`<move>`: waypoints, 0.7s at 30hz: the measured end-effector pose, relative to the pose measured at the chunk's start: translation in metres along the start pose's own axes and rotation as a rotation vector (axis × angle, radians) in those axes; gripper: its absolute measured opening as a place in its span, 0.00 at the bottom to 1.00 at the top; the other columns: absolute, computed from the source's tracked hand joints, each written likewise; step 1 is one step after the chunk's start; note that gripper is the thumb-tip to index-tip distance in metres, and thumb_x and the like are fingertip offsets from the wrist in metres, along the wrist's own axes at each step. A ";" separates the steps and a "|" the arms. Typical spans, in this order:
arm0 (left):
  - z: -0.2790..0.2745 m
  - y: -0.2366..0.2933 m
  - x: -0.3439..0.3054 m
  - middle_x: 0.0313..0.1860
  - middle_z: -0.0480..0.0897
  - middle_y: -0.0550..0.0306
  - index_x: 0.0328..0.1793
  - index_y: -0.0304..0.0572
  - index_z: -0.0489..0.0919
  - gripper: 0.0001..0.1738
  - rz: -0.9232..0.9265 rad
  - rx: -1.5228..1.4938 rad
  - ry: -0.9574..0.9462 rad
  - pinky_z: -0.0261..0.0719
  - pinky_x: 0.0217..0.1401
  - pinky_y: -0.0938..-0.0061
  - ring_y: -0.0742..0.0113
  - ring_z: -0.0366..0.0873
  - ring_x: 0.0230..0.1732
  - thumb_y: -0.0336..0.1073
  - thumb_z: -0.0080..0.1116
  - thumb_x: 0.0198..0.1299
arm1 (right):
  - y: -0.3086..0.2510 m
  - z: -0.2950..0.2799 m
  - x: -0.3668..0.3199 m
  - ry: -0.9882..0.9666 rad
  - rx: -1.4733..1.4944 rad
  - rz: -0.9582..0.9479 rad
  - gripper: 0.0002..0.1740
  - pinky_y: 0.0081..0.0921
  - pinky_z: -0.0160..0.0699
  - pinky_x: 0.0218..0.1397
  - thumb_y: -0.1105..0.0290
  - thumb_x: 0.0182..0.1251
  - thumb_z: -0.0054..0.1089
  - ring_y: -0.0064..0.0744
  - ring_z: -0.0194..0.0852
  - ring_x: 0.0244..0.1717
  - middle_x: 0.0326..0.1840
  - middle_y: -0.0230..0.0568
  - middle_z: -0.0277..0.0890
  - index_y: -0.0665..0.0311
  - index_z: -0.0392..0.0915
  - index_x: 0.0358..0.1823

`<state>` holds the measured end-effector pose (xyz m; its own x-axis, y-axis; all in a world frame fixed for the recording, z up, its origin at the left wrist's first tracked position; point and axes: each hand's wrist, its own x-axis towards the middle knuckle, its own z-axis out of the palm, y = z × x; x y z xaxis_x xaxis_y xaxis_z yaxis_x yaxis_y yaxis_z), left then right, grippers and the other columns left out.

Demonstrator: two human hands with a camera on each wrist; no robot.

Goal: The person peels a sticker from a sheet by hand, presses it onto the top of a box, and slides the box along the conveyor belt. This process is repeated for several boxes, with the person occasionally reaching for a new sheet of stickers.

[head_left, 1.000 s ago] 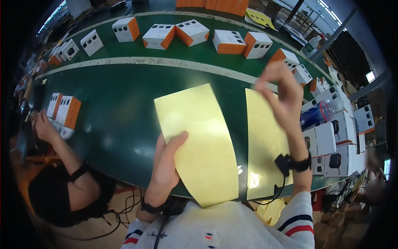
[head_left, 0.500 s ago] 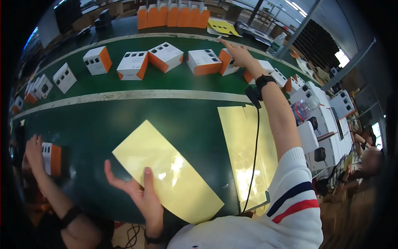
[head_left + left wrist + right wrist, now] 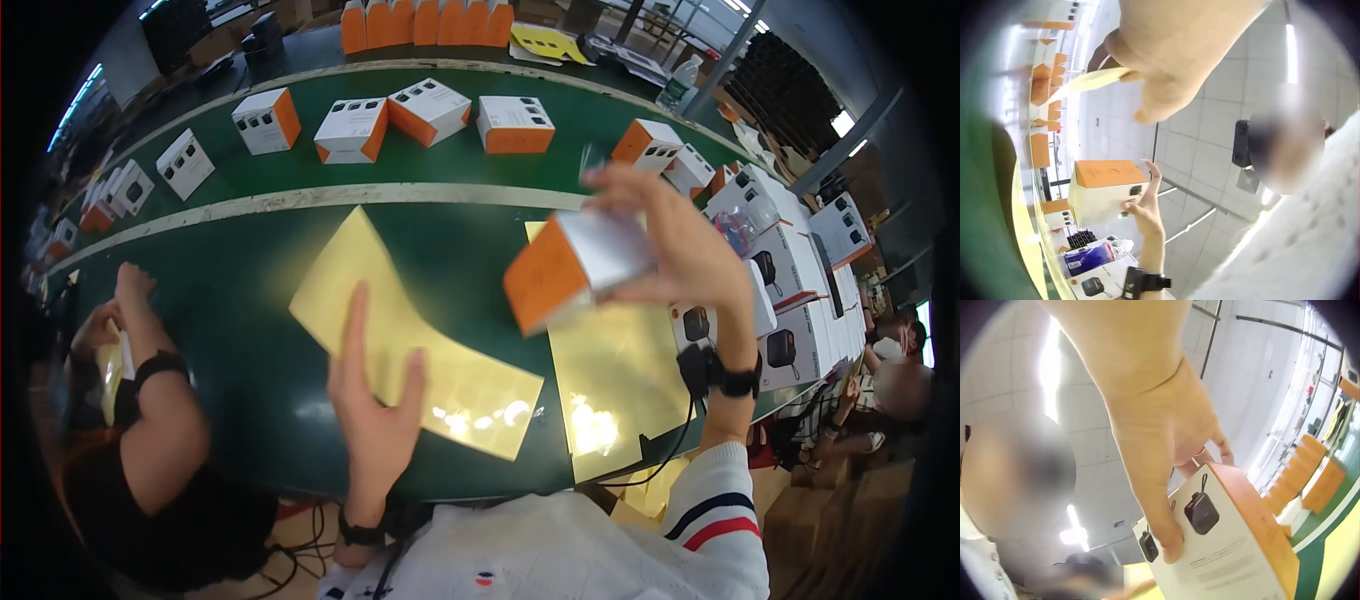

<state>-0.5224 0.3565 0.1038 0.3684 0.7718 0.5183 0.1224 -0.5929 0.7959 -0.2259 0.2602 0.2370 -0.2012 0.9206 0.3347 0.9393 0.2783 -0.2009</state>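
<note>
In the head view the left hand (image 3: pixel 378 410) holds a yellow sheet (image 3: pixel 455 385) between thumb and fingers, and the sheet bends above the green table. To its right the right hand (image 3: pixel 680 235) grips a white and orange box (image 3: pixel 550 275), tilted, over a second yellow sheet (image 3: pixel 610 370) lying on the table. The right wrist view shows the right thumb pressed on the printed white face of the box (image 3: pixel 1216 544), the other fingers partly hidden behind it.
White and orange boxes (image 3: pixel 515 125) stand along the green strip beyond a pale rail (image 3: pixel 400 196). Stacked boxes (image 3: pixel 790 350) and a bottle are at the right. Another person's arm (image 3: pixel 165 400) reaches in from the left. Orange boxes (image 3: pixel 425 25) line the far side.
The right hand reached to the row of boxes, took one, and brought it back toward the body. The sheet in the left hand has turned and bent.
</note>
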 end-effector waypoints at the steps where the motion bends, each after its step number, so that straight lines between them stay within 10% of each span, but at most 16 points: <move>1: -0.004 0.008 -0.002 0.77 0.70 0.41 0.82 0.37 0.62 0.50 -0.004 -0.053 -0.128 0.71 0.70 0.58 0.44 0.73 0.68 0.31 0.74 0.53 | -0.023 -0.005 -0.005 -0.147 -0.150 -0.057 0.59 0.43 0.73 0.66 0.52 0.37 0.88 0.48 0.78 0.62 0.68 0.47 0.73 0.64 0.61 0.70; 7: 0.007 0.043 -0.026 0.69 0.73 0.33 0.81 0.42 0.58 0.61 0.057 -0.368 -0.597 0.78 0.65 0.59 0.41 0.78 0.66 0.45 0.84 0.41 | -0.104 0.004 -0.014 -0.344 0.076 -0.157 0.55 0.43 0.72 0.54 0.61 0.38 0.82 0.45 0.77 0.50 0.56 0.38 0.79 0.53 0.64 0.73; 14: -0.009 0.039 -0.036 0.54 0.83 0.42 0.73 0.40 0.65 0.51 0.260 -0.440 -0.149 0.84 0.51 0.62 0.47 0.86 0.49 0.39 0.81 0.42 | -0.109 0.018 -0.022 -0.181 0.596 -0.236 0.34 0.45 0.67 0.64 0.49 0.50 0.82 0.59 0.65 0.69 0.74 0.61 0.58 0.59 0.82 0.55; 17: -0.033 0.039 -0.029 0.57 0.81 0.44 0.78 0.46 0.63 0.55 0.260 -0.395 -0.286 0.85 0.47 0.63 0.47 0.87 0.44 0.37 0.79 0.40 | -0.113 0.018 -0.013 -0.303 0.693 -0.312 0.32 0.46 0.65 0.67 0.48 0.53 0.81 0.62 0.54 0.74 0.80 0.63 0.43 0.60 0.85 0.54; 21: -0.052 0.054 -0.026 0.53 0.79 0.50 0.76 0.57 0.70 0.51 0.223 -0.287 -0.466 0.85 0.40 0.65 0.49 0.85 0.39 0.36 0.75 0.39 | -0.116 0.025 -0.005 -0.298 0.743 -0.345 0.30 0.46 0.64 0.68 0.49 0.53 0.82 0.59 0.55 0.73 0.78 0.59 0.47 0.60 0.85 0.52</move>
<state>-0.5732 0.3161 0.1493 0.7306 0.4148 0.5424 -0.2348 -0.5933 0.7700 -0.3406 0.2297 0.2356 -0.6033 0.7562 0.2535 0.4083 0.5659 -0.7163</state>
